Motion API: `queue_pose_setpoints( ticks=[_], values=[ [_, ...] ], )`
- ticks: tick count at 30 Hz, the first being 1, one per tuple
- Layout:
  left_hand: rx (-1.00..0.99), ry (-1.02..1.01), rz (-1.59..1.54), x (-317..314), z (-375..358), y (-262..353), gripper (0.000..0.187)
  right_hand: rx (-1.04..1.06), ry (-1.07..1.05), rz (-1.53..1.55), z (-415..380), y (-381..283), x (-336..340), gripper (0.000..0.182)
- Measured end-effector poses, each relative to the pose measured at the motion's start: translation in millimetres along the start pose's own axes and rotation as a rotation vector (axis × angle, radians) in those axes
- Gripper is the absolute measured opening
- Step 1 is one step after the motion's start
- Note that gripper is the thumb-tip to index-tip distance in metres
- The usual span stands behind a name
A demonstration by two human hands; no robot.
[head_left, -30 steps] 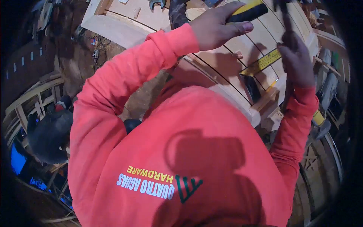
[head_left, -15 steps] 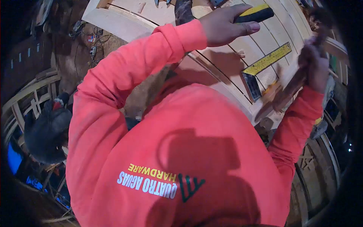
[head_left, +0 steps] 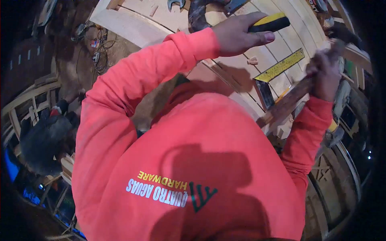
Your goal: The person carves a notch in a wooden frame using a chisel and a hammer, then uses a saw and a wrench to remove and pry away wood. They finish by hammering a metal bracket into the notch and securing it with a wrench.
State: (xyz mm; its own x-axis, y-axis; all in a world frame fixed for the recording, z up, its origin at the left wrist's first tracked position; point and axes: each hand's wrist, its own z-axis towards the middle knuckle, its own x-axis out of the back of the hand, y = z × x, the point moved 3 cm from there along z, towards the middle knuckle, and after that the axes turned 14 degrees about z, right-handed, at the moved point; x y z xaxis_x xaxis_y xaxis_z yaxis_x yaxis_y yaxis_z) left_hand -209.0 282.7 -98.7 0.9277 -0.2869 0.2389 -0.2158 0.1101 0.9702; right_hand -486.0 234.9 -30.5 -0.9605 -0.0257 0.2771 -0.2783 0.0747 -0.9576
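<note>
My left hand [head_left: 237, 34] is closed around a yellow-and-black handle [head_left: 270, 23] above a slatted wooden panel [head_left: 261, 56]. My right hand [head_left: 325, 74] grips a long, dark wooden handle [head_left: 291, 96]. A dark head [head_left: 345, 36], like a hammer's, shows at its upper end, close to my fingers. Between my hands, a square with a yellow marked blade [head_left: 280, 65] and black stock [head_left: 265, 94] lies on the slats. Beside it is a thin yellow stick [head_left: 284, 93], partly behind the dark handle. Whatever extends from the yellow-and-black handle is hidden.
A wrench [head_left: 176, 4], a dark curved object [head_left: 198, 18] and a small wood scrap [head_left: 252, 61] lie on the panel. Cables [head_left: 98, 56] are on the ground at the left. Another person [head_left: 46, 138] in dark clothing is at the lower left, near wooden frames [head_left: 30, 100].
My right hand and the dark handle have moved left, and the handle's lower end is higher. My left hand has barely moved, still holding the yellow-and-black handle.
</note>
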Motion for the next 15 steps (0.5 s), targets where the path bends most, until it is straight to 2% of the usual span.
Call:
queue_pose_setpoints(
  ticks=[1,3,4,5,7,9,12,13,15],
  values=[
    [0.002,-0.031,0.054,2,2,2,0.061,0.049,-0.211,-0.141,-11,11,-12,0.015],
    [0.02,-0.101,0.161,10,-7,6,0.058,-0.076,-0.478,-0.176,-43,15,-39,0.017],
    [0.197,-0.225,0.067,11,-22,-1,0.057,-0.238,-0.531,-0.069,-61,10,-50,0.017],
    [0.376,-0.346,-0.028,16,-43,-4,0.055,-0.203,-0.492,-0.088,-70,8,-48,0.017],
    [0.335,-0.54,-0.028,35,-76,17,0.053,-0.126,-0.43,-0.124,-82,13,-48,0.015],
    [0.236,-0.232,-0.042,60,-105,37,0.053,-0.254,-0.313,-0.021,-100,20,-42,0.015],
    [0.191,-0.214,0.43,94,-128,43,0.062,-0.306,-0.195,0.016,-131,18,-45,0.015],
    [0.079,-0.123,0.554,87,-138,33,0.067,-0.309,-0.178,0.061,-143,28,-45,0.015],
    [0.206,-0.233,0.804,65,-165,20,0.056,-0.376,-0.17,0.174,-167,27,-48,0.016]
  ],
)
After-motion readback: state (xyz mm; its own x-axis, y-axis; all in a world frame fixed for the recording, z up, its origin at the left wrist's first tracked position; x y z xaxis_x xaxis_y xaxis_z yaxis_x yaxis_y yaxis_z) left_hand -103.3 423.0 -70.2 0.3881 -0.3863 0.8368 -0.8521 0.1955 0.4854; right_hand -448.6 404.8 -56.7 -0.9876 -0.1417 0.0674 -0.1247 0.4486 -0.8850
